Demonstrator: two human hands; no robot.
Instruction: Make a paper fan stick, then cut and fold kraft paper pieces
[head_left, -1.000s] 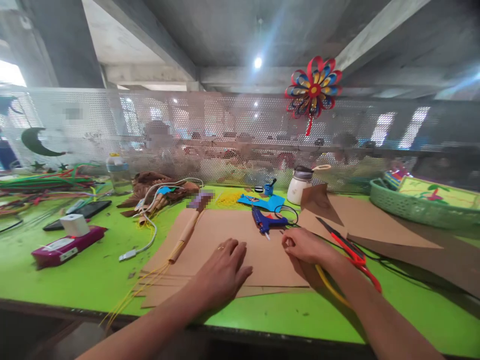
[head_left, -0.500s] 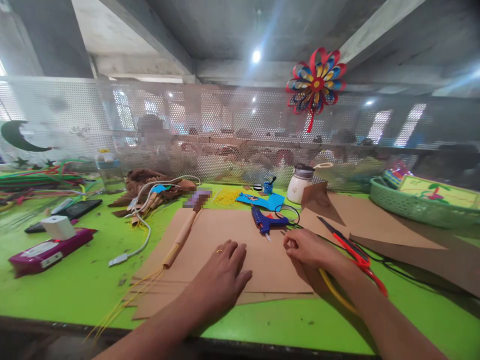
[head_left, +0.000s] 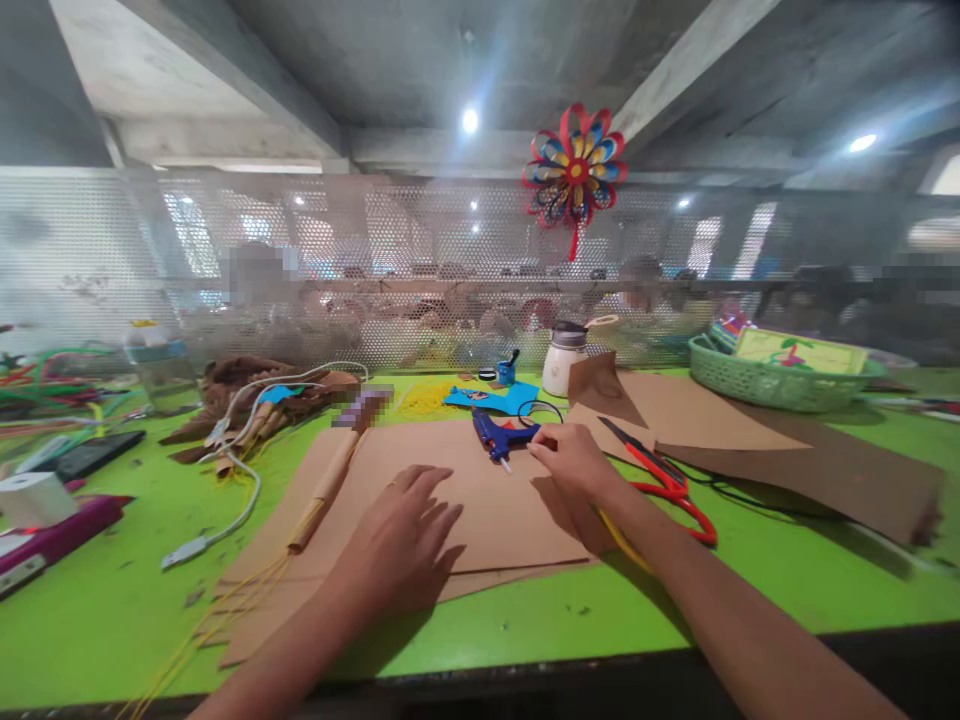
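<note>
My left hand (head_left: 409, 525) is over the top sheet of a stack of brown paper (head_left: 427, 450), its fingers spread and nothing in them. Whether it touches the paper I cannot tell. At the right side of the sheets, my right hand (head_left: 574, 460) has its fingertips pinched together; what they hold, if anything, is too small to make out. Just beyond those fingertips lies a blue glue gun (head_left: 499, 435) with a pale nozzle. Below my right forearm runs a yellow strip (head_left: 626, 545). Along the left of the stack rests a rolled brown paper tube (head_left: 326, 490) with yellow strings.
Red-handled scissors (head_left: 671, 480) lie right of my right hand. Behind stand a white jug (head_left: 565, 360) and a green basket (head_left: 787, 385). A white USB cable (head_left: 251, 500), crumpled brown paper (head_left: 247, 385) and a purple power strip (head_left: 67, 540) are at left.
The view has turned to the right, so things sit further left. My left hand's fingers have spread and appear raised. My right hand stays pinched, now closer to the glue gun's handle.
</note>
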